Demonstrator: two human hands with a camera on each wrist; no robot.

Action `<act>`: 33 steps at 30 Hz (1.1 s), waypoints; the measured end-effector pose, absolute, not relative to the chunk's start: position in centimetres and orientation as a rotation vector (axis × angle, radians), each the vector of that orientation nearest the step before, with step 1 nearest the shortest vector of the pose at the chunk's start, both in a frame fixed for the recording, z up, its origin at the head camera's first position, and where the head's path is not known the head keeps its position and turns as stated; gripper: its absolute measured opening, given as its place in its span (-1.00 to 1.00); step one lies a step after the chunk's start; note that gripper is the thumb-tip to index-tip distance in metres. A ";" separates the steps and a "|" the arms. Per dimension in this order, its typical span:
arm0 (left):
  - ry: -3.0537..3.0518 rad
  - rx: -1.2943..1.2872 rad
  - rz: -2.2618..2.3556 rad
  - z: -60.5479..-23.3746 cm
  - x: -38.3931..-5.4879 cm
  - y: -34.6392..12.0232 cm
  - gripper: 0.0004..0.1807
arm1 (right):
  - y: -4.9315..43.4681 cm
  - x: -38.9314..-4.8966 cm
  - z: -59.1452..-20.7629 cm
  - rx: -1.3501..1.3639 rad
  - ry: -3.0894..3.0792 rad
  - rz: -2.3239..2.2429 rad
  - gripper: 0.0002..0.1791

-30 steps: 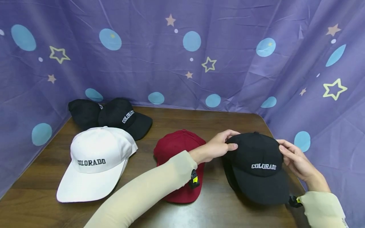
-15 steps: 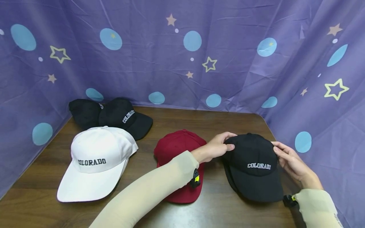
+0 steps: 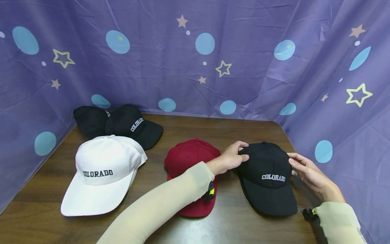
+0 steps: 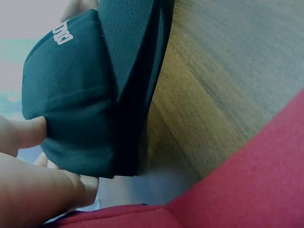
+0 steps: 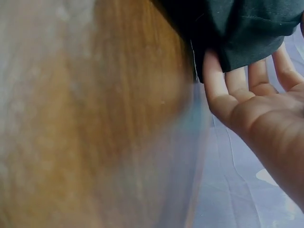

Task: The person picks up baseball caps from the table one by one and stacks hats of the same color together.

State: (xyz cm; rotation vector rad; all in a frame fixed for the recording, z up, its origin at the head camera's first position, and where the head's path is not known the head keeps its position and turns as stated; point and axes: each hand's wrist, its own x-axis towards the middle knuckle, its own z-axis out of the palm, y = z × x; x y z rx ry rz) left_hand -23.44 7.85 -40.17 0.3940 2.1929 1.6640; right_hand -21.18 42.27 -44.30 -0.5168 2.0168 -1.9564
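Observation:
A black baseball cap lettered COLORADO sits at the right of the table, brim toward me. Directly under it lies a second black cap, its brim edge showing in the left wrist view. My left hand pinches the upper cap's left rear side, thumb on the crown and fingers behind. On the other side, my right hand holds the cap's right edge. In the right wrist view its fingers reach beneath the rim. A red cap stands just left, partly hidden by my left forearm.
White caps stand stacked at the left, the top one lettered COLORADO. Behind them, black caps overlap in the far left corner. The wooden table ends at a purple patterned curtain at the back and sides.
The upper black cap has moved left and now lines up closely over the lower one. My right hand has shifted left with it. The left hand has barely moved.

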 end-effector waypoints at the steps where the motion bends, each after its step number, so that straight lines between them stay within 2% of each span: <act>1: 2.206 0.379 1.657 -40.2 -23.4 7.9 -0.50 | 42.2 -21.2 -44.2 -0.488 2.042 -1.938 -0.63; 13: 2.284 0.307 1.636 -40.6 -23.2 8.1 -0.50 | 41.3 -21.1 -43.6 -0.252 2.333 -1.698 -0.69; 19: 2.323 0.305 1.620 -40.4 -23.2 8.2 -0.52 | 41.3 -21.1 -43.3 -0.220 2.397 -1.657 -0.65; 27: 2.341 0.329 1.634 -40.8 -23.9 8.1 -0.51 | 41.4 -21.2 -43.2 -0.220 2.420 -1.671 -0.74; 33: 2.258 0.375 1.696 -40.0 -24.3 7.7 -0.47 | 41.2 -21.1 -42.8 -0.234 2.527 -1.543 -0.56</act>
